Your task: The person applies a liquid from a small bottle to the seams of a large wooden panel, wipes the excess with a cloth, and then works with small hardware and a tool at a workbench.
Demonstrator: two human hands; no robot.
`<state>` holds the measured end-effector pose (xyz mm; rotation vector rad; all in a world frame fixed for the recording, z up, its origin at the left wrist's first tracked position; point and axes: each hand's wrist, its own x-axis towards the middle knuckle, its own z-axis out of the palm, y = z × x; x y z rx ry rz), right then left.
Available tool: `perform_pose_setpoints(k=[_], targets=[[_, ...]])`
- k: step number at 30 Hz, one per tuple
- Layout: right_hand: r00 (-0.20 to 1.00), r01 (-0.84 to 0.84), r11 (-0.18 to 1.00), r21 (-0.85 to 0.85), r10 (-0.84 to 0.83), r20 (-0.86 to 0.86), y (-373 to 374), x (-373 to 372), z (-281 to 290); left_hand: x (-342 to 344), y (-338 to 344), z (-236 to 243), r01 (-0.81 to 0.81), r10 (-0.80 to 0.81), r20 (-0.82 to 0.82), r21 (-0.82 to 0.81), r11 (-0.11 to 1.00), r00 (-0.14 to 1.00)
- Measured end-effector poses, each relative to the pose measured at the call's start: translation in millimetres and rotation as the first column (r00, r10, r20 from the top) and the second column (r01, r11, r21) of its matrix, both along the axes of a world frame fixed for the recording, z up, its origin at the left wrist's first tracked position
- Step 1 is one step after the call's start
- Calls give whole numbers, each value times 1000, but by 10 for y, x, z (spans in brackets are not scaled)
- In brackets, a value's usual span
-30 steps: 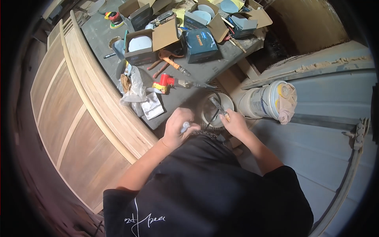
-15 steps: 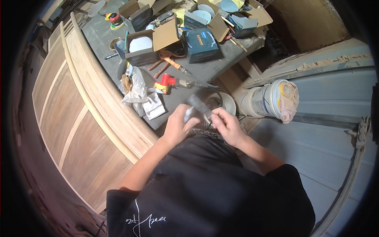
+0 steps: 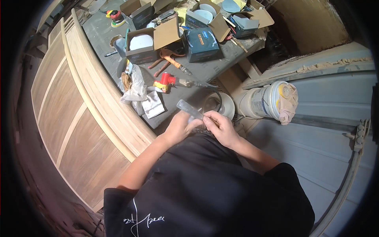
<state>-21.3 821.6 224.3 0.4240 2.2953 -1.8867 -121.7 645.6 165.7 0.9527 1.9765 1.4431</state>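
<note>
My right hand (image 3: 222, 127) pinches one end of a slim, translucent grey tube-like piece (image 3: 189, 108), whose rounded far end points up and left over my left hand. Close against it, my left hand (image 3: 178, 127) is closed around a small whitish piece (image 3: 192, 118), mostly hidden by the fingers and the tube. The two hands nearly meet in front of my dark shirt. Just beyond them is a round pale container (image 3: 227, 106) with a dark hose beside it.
A grey workbench (image 3: 104, 33) carries open boxes of sanding discs (image 3: 141, 42), a closed dark box (image 3: 201, 45), a red-and-yellow air tool (image 3: 167, 81), an orange-handled tool (image 3: 173, 62) and a plastic bag (image 3: 136, 85). A wooden panel (image 3: 85, 134) stands left; a white bucket (image 3: 268, 102) right.
My right hand has moved left and slightly down with the translucent piece, bringing it over my left hand. The whitish piece in the left hand is now more covered.
</note>
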Motion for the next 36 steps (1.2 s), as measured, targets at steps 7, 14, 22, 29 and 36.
perform_pose_setpoints(k=[7,14,22,29,36], targets=[[999,11,1000,-29,-10,40,-38,3,22,5,-10,47,-25,24,-38,-31,999,999],[997,65,996,-55,-67,-33,-138,-3,23,44,-32,-5,-143,143,41,18,989,989],[995,92,992,-91,-89,37,-192,-17,-33,78,-66,-48,-205,201,-89,-32,978,976],[995,103,990,-94,-104,-10,-235,-17,-53,89,-72,-53,-222,220,-73,-28,975,973],[995,102,992,-69,-101,23,-219,-28,-136,86,-73,-23,-234,229,-65,-76,969,971]])
